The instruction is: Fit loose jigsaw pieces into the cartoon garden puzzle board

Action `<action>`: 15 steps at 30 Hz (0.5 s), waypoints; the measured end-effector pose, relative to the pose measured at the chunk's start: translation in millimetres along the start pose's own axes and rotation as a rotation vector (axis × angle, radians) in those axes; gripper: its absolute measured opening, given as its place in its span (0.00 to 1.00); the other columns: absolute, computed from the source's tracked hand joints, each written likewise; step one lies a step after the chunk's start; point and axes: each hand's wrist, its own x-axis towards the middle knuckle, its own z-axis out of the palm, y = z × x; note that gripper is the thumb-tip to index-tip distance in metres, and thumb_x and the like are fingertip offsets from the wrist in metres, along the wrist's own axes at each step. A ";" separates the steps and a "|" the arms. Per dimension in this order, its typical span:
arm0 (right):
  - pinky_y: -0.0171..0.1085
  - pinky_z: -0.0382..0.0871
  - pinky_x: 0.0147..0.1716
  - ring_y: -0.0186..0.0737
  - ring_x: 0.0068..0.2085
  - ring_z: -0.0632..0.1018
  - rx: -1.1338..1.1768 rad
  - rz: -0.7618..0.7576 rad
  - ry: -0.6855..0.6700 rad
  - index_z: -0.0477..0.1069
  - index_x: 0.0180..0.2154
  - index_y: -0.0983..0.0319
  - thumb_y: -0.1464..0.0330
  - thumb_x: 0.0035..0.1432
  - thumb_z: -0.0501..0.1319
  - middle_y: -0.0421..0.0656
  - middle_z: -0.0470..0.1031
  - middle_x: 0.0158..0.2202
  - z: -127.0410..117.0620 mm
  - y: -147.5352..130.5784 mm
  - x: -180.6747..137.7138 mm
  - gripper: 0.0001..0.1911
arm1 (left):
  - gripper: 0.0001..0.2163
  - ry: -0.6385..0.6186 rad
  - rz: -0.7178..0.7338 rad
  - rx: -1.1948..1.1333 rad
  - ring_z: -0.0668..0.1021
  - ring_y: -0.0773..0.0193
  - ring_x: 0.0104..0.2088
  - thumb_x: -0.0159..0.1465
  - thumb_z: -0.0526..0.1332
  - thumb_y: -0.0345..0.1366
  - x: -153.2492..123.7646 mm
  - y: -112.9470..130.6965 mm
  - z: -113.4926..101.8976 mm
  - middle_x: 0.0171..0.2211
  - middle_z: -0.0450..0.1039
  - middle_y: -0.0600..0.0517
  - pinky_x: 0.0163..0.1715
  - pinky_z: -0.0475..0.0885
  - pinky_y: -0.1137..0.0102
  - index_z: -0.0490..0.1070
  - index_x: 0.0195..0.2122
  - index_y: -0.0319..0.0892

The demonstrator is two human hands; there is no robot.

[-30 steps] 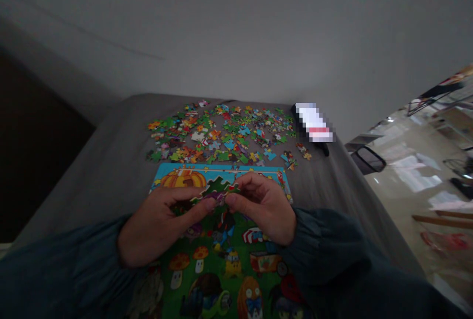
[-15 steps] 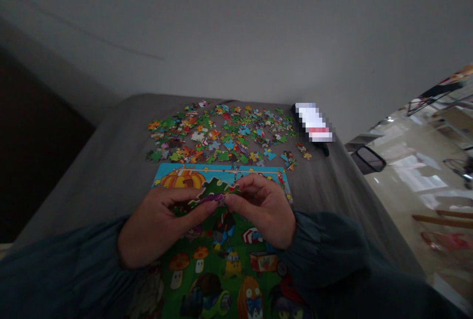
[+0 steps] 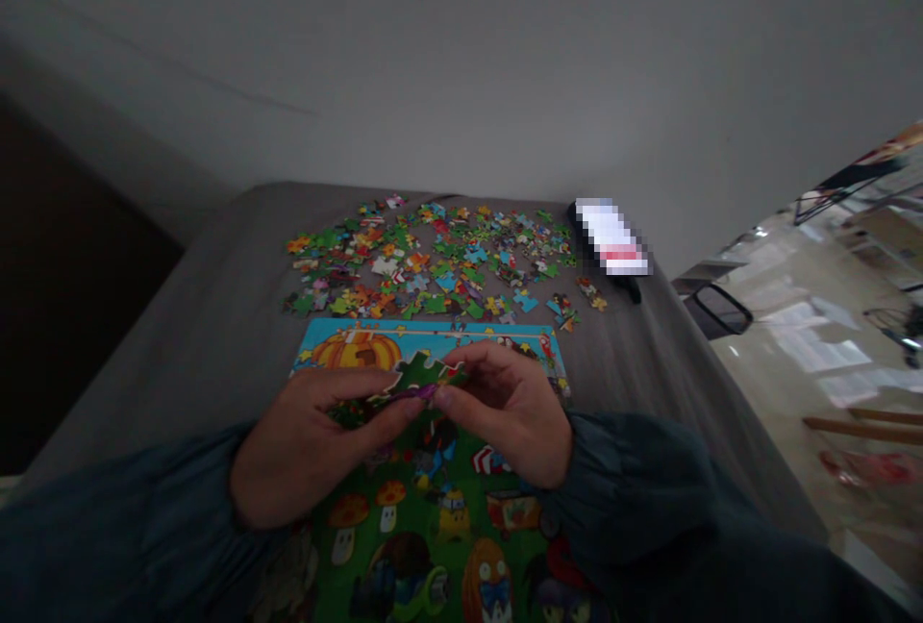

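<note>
Pinching a joined cluster (image 3: 418,378) of pieces at frame centre, left hand (image 3: 310,440) and right hand (image 3: 505,416) close on it above the puzzle picture (image 3: 433,527). Loose pieces (image 3: 433,262) litter the grey surface (image 3: 216,335) beneath a pale wall (image 3: 461,56).

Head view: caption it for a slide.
Left hand and right hand pinch a joined puzzle cluster over the picture board; loose pieces lie beyond.

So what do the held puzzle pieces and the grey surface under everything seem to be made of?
The joined pieces, pinched between left hand and right hand: likely printed cardboard, since they are thin, hold flat and have cut tabs. The grey surface: probably matte fabric, since it drapes softly over rounded edges.
</note>
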 end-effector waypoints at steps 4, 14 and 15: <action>0.32 0.70 0.29 0.31 0.29 0.75 -0.023 -0.051 -0.023 0.76 0.35 0.60 0.62 0.52 0.73 0.38 0.77 0.29 1.3 2.8 -0.4 0.12 | 0.14 -0.020 -0.001 -0.010 0.74 0.70 0.19 0.65 0.63 0.45 -1.0 -1.2 1.2 0.18 0.75 0.60 0.21 0.66 0.78 0.79 0.25 0.46; 0.30 0.70 0.27 0.32 0.28 0.76 -0.137 -0.167 0.034 0.76 0.31 0.60 0.65 0.52 0.72 0.38 0.77 0.27 1.7 -2.7 -0.4 0.08 | 0.15 0.005 -0.067 -0.017 0.76 0.69 0.17 0.62 0.65 0.49 1.6 -6.4 1.1 0.18 0.76 0.60 0.17 0.67 0.79 0.79 0.23 0.47; 0.31 0.70 0.27 0.32 0.28 0.76 -0.141 -0.170 0.037 0.77 0.31 0.60 0.65 0.52 0.72 0.38 0.77 0.27 1.9 -2.5 -0.5 0.08 | 0.15 0.011 -0.072 -0.017 0.77 0.68 0.17 0.62 0.65 0.49 1.8 -6.3 1.3 0.19 0.77 0.60 0.17 0.68 0.79 0.79 0.24 0.47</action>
